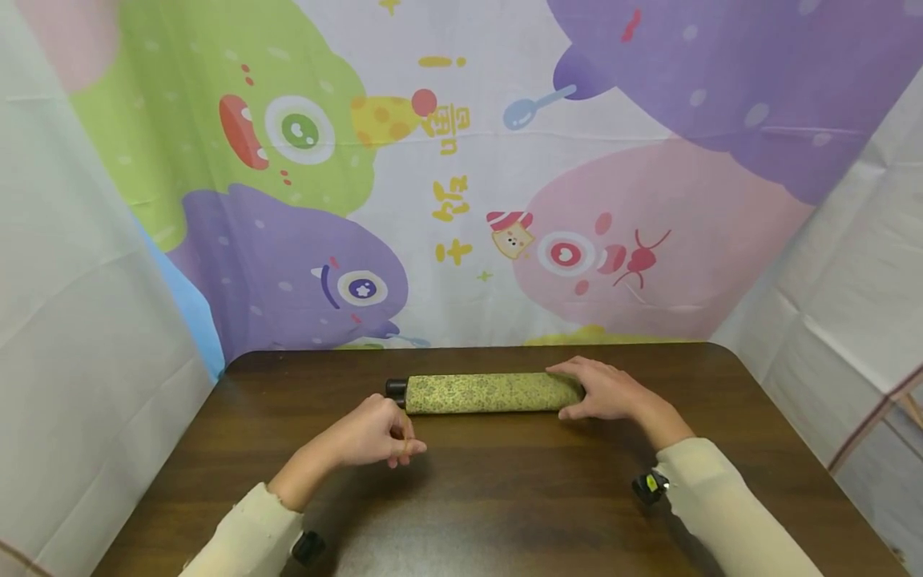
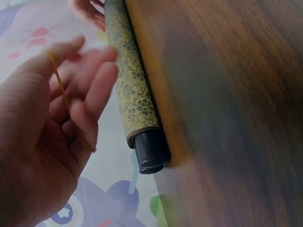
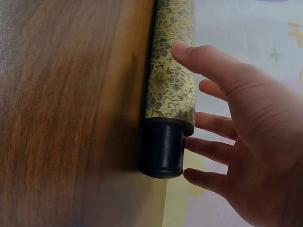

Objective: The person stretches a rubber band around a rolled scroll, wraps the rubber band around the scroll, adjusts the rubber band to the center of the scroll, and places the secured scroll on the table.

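Note:
A rolled scroll (image 1: 490, 393) in yellow-green floral cloth lies lengthwise across the table, black knobs (image 1: 396, 388) at its left end. My left hand (image 1: 378, 433) is in front of that end, fingers bent and a thin yellow rubber band (image 2: 61, 85) looped over the thumb and stretched down to the lower fingers. My right hand (image 1: 602, 390) holds the scroll's right end, thumb on the near side and fingers along the far side. In the right wrist view, a black end knob (image 3: 163, 149) shows beside the lower fingertips.
The brown wooden table (image 1: 490, 513) has rounded back corners. Behind it hangs a cloth backdrop (image 1: 461, 320) printed with cartoon monsters. White sheets (image 1: 79, 320) enclose the left and right sides. Each sleeve carries a small black camera (image 1: 651, 486) at the wrist.

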Demonstrator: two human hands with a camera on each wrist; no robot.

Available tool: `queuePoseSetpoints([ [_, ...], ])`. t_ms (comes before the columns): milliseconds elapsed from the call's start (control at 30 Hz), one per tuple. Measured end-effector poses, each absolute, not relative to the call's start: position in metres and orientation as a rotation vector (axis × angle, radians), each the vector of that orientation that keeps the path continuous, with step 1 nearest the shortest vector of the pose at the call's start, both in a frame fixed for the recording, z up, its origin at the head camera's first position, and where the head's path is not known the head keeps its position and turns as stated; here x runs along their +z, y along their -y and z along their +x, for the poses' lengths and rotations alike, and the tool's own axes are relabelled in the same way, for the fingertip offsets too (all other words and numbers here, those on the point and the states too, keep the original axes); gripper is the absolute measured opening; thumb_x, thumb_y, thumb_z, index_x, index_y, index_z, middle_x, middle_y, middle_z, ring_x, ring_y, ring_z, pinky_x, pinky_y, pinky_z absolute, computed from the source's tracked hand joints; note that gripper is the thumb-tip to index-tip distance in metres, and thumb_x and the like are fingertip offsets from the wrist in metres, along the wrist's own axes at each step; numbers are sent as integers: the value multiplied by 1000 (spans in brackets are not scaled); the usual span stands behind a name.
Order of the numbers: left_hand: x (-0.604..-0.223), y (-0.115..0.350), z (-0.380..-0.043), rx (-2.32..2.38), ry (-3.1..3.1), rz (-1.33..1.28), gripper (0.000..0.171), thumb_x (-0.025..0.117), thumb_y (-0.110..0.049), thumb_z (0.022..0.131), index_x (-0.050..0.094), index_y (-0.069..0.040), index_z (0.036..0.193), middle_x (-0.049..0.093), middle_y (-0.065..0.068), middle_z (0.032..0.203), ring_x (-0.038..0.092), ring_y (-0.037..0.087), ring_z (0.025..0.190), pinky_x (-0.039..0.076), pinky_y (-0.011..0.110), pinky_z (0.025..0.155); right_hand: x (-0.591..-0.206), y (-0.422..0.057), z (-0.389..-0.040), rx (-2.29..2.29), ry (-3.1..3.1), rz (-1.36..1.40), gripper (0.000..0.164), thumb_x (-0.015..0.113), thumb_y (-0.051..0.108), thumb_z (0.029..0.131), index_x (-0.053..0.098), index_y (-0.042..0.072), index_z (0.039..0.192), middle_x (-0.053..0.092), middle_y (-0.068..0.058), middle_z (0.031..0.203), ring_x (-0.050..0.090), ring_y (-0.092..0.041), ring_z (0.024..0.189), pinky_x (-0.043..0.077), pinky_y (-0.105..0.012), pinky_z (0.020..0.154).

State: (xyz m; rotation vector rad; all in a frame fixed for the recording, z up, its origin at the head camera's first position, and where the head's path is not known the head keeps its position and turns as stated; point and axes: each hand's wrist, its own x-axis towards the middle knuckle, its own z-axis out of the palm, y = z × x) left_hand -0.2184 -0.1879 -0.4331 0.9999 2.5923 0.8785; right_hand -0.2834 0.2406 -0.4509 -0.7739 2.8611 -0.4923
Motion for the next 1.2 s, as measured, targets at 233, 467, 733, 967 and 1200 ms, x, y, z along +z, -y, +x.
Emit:
queuePoseSetpoints([
  [233,-432,188,-218,883,-2595,971,34,79,-26,107,82,-9,78,74,-5,61,69,5,51,53,21,54,-450,-238,-284,-459,-2834,-745,76,91,35,97,60,14,162,60,-23,164,58,-50,151,52,-73,117],
  [467,-432,190,-219,926,-2457,947,31,52,4,108,80,4,121,84,8,97,72,5,70,55,21,59,-460,-245,-294,-478,-2815,-848,68,86,34,101,60,18,163,62,-23,161,61,-49,147,54,-71,114],
  [733,-431,191,-218,890,-2540,928,24,74,-21,110,88,-5,101,84,-1,79,75,18,55,45,19,50,-456,-236,-289,-448,-2824,-751,74,89,24,98,58,12,164,62,-25,161,60,-51,148,53,-72,116],
  [967,-433,191,-219,887,-2654,925,26,88,-23,99,85,-14,75,79,-2,65,74,15,54,46,19,51,-457,-230,-289,-323,-2882,-734,75,91,24,96,58,11,162,65,-24,156,64,-48,143,56,-68,113],
  [1200,-438,189,-219,892,-2782,1027,23,94,-22,90,81,-22,72,76,-15,69,54,-10,61,47,17,64,-457,-219,-291,-36,-2905,-650,86,94,33,84,59,8,158,67,-25,150,66,-49,133,57,-66,109],
])
